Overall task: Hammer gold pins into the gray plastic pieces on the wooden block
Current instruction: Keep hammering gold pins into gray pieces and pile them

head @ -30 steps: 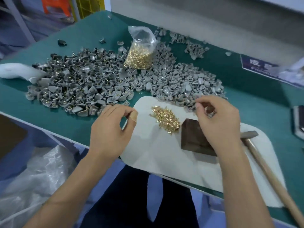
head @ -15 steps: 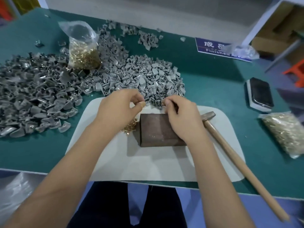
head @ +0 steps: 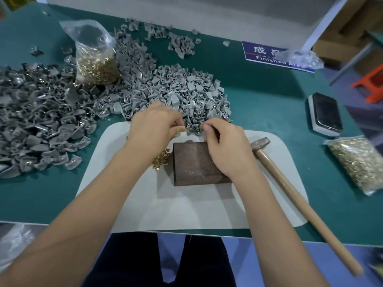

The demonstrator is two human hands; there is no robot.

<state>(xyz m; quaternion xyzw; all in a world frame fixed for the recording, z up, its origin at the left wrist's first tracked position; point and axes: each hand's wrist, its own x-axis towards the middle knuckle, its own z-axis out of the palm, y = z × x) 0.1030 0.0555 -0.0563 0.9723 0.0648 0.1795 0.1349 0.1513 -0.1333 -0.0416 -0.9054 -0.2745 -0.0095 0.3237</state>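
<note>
While the wooden block (head: 196, 163) sits on the white mat (head: 186, 206) at the tabletop's (head: 259, 100) near edge, both hands meet at its 12 o'clock edge. The left hand (head: 153, 126) pinches something small and tan, the right hand (head: 224, 147) curls over the block; its hold is unclear. Loose gold pins (head: 160, 159) lie at 9 o'clock, the hammer (head: 290, 191) at 3 o'clock, gray plastic pieces (head: 176, 90) heaped at 12.

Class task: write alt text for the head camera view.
Two bare hands, left hand and right hand, pinch small parts above a wooden block on a white mat. A hammer lies unused beside gray plastic pieces.
</note>
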